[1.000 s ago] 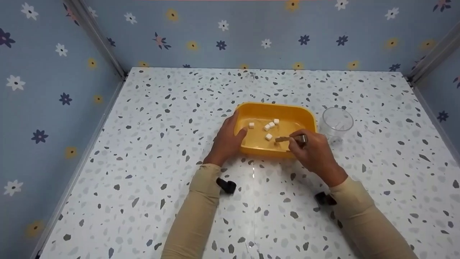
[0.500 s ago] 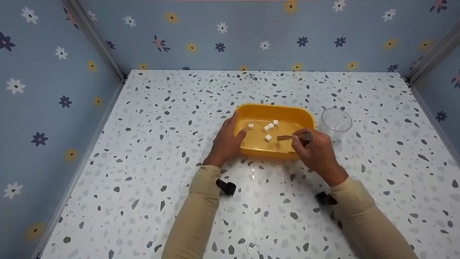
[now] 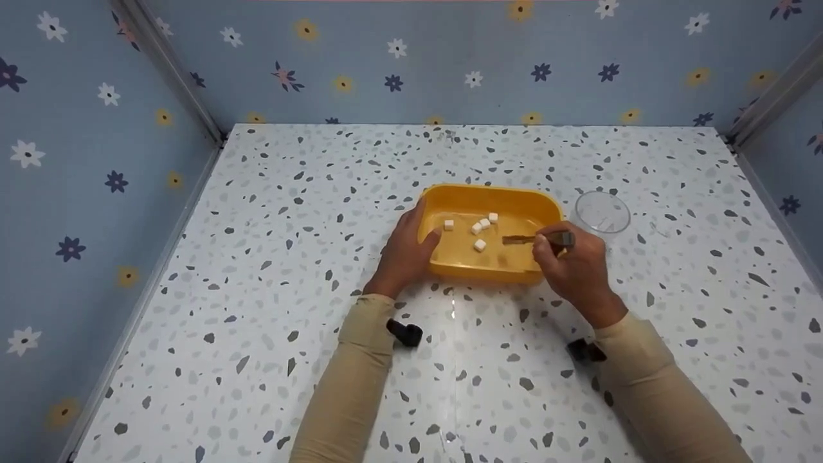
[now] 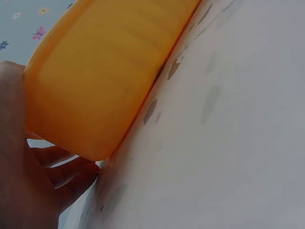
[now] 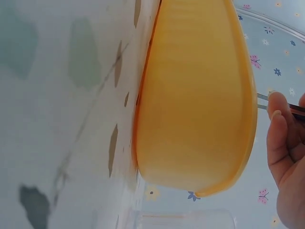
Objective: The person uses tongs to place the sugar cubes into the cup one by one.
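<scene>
Inside the yellow tub (image 3: 501, 194) lie five white cubes (image 3: 480, 245), and with my right hand (image 3: 577, 262) curled to pinch the tweezers (image 3: 518, 240) and my left hand (image 3: 406, 249) clasping its left end, an off-centre squeeze could shoot one away.

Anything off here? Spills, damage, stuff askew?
Only the tabletop: a thin, uneven line runs through its speckled surface; seam or crack, can't tell. Nothing looks spilled: the five visible white cubes lie inside the yellow plastic tub, and the clear cup stands upright beside it.
</scene>
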